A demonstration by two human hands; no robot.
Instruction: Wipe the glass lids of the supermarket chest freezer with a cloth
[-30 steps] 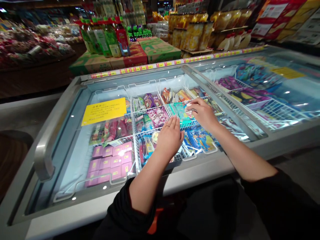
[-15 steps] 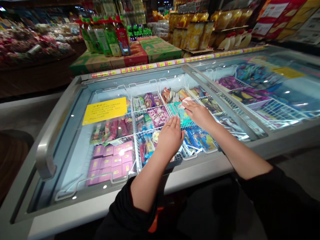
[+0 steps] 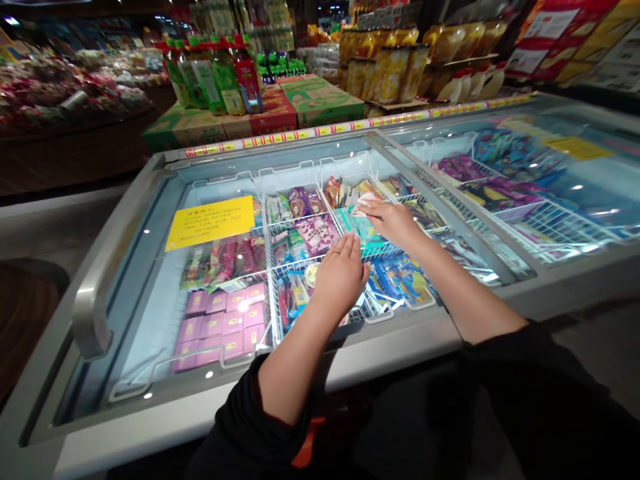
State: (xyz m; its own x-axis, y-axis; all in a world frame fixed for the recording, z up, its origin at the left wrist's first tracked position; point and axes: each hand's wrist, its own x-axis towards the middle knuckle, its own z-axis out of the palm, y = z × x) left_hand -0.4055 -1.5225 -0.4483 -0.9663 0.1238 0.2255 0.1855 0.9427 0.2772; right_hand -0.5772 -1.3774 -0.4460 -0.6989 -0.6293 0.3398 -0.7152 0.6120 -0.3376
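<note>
My left hand (image 3: pixel 343 273) lies flat on the glass lid (image 3: pixel 145 287) of a chest freezer, fingers stretched out and together, a ring on one of them. To its right, my right hand (image 3: pixel 393 220) presses a small pale cloth (image 3: pixel 367 198) against the same glass; most of the cloth is hidden under the fingers. Beneath the glass are white wire baskets of frozen treats. A pink-purple bag (image 3: pixel 319 233) and a teal pack (image 3: pixel 363 230) show near my fingertips, with blue packs (image 3: pixel 400 277) below my right wrist.
A yellow notice (image 3: pixel 210 221) sits on the glass at left, above pink boxes (image 3: pixel 225 327). The lid has a metal handle (image 3: pixel 91 300). Behind the freezer stand bottles (image 3: pixel 220 77), cartons (image 3: pixel 320 100) and jars of yellow fruit (image 3: pixel 393 70).
My right hand has slid slightly left across the glass, the pale cloth moving with it. My left hand stays in about the same place.
</note>
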